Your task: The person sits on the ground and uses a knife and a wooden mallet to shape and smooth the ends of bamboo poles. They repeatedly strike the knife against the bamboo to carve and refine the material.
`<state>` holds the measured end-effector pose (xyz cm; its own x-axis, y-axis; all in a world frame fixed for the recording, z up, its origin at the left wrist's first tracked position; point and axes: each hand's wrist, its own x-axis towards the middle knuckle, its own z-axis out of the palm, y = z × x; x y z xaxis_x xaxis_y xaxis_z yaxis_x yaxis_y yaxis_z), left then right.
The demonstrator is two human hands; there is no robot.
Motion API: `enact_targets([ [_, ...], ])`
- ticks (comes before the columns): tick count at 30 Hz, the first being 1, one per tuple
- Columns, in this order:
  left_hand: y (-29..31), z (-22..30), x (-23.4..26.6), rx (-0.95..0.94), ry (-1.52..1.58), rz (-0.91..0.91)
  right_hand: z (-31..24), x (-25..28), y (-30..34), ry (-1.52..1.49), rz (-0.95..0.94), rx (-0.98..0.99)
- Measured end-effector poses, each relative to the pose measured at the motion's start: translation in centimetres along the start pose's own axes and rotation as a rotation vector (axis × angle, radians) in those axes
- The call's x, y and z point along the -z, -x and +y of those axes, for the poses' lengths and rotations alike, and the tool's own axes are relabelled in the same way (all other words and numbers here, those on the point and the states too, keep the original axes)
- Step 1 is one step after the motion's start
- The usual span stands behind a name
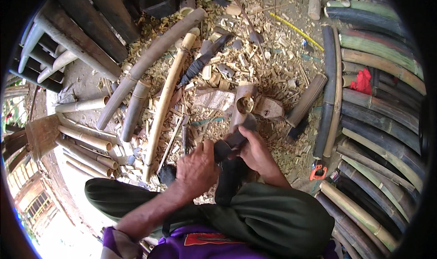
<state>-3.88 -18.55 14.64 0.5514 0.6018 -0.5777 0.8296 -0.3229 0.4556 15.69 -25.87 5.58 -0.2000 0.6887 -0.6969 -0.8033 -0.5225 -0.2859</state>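
Your R hand (pixel 258 154): fingers clamped on dark piece (pixel 236 139), thumb along its top; kind unclear. Your L hand (pixel 196 168): fingers curled in, blurred, at near-L end of same piece; can't tell if clamped on it. Dark piece sits btwn hands, in front of your lap, nr the lower end of bamboo tube (pixel 237 115); contact unclear. Tube has a cut opening up top, lies across pale wood block (pixel 214 99).

Floor (pixel 306 161) strewn w/ shavings (pixel 282 58). L of tube: long pale pole (pixel 166 104), dark wrapped item (pixel 200 63). R: orange handle (pixel 317 171), bamboo stack (pixel 380 118) w/ red cloth (pixel 362 81) on it. Yellow tape (pixel 296 29) lies extended, far side.
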Motion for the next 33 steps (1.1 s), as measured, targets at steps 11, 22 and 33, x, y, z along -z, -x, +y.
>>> enact_targets([
  [11,-7.5,2.6,10.9,-0.238,-0.212,-0.381,0.9,-0.9,-3.1,-0.405,-0.022,0.081],
  [22,-3.4,7.4,-4.7,0.198,0.423,-0.181,-4.8,3.2,-2.7,0.401,0.234,-0.022],
  [33,-2.3,-0.4,-0.8,0.388,0.394,0.045,-1.9,-2.7,-4.7,0.471,0.378,0.041],
])
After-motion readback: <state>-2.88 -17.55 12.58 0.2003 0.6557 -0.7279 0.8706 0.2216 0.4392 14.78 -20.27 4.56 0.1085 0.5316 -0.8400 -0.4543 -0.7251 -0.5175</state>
